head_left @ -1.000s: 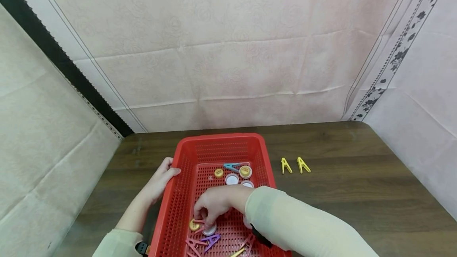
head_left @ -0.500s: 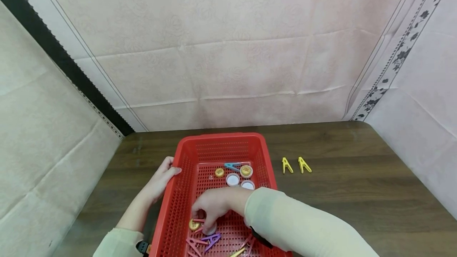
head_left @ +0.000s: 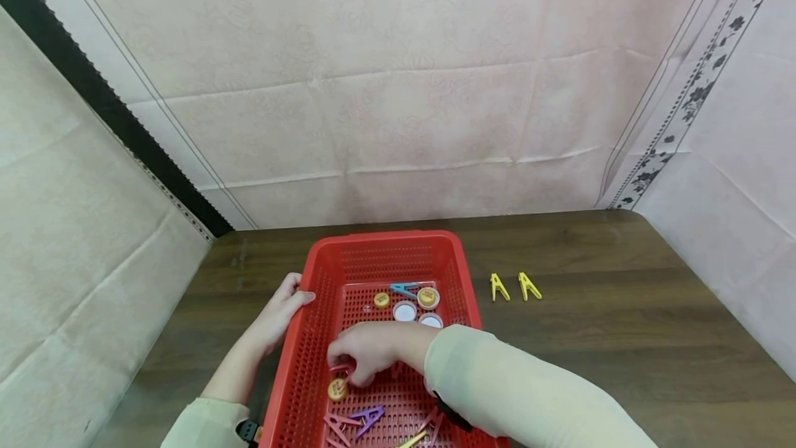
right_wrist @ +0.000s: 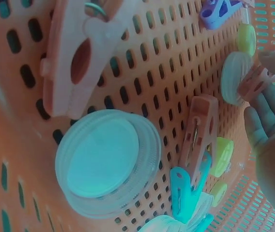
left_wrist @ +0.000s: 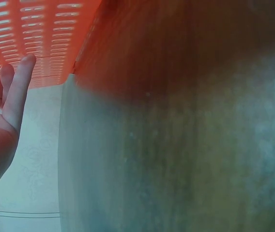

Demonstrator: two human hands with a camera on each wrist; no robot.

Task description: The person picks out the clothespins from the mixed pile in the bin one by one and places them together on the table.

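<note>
1. Yellow piece point(head_left: 413, 440), thin, at btm of head view, in basket; partly cut off.
2. Pink peg, R side point(right_wrist: 62, 58), in basket nr sleeve; large in R-wrist view.
3. Pink peg, L side point(head_left: 340, 421), basket floor.
4. Purple peg point(head_left: 373, 415), nr item 3; contact unclear.
5. Yellow cap point(head_left: 338, 390), round, just below R hand.
6. Held pink peg point(right_wrist: 250, 86): inside red basket, nr its L wall, pinched betw. thumb & fingers of R hand point(head_left: 370, 350).
7. Clear-rimmed lid point(right_wrist: 234, 77), just beside held pink peg; contact unclear.
8. L hand point(head_left: 280, 316) on L wall of red basket point(head_left: 385, 237): thumb over rim, fingers along outer face, wall held betw. them.
9. White lids, qty 2 point(head_left: 404, 311), point(head_left: 430, 321), mid-basket, beyond R hand.
10. Small yellow cap point(head_left: 381, 300), L of the lids.
11. Yellow cap in clear ring point(head_left: 428, 298), nr R wall.
12. Blue peg point(head_left: 404, 288), toward far end, nr item 11.
13. Yellow pegs, qty 2 point(head_left: 499, 287), point(head_left: 529, 287), side by side on bench point(head_left: 622, 282), R of basket, apart.
14. Pale cloth point(head_left: 398, 123), behind bench.
</note>
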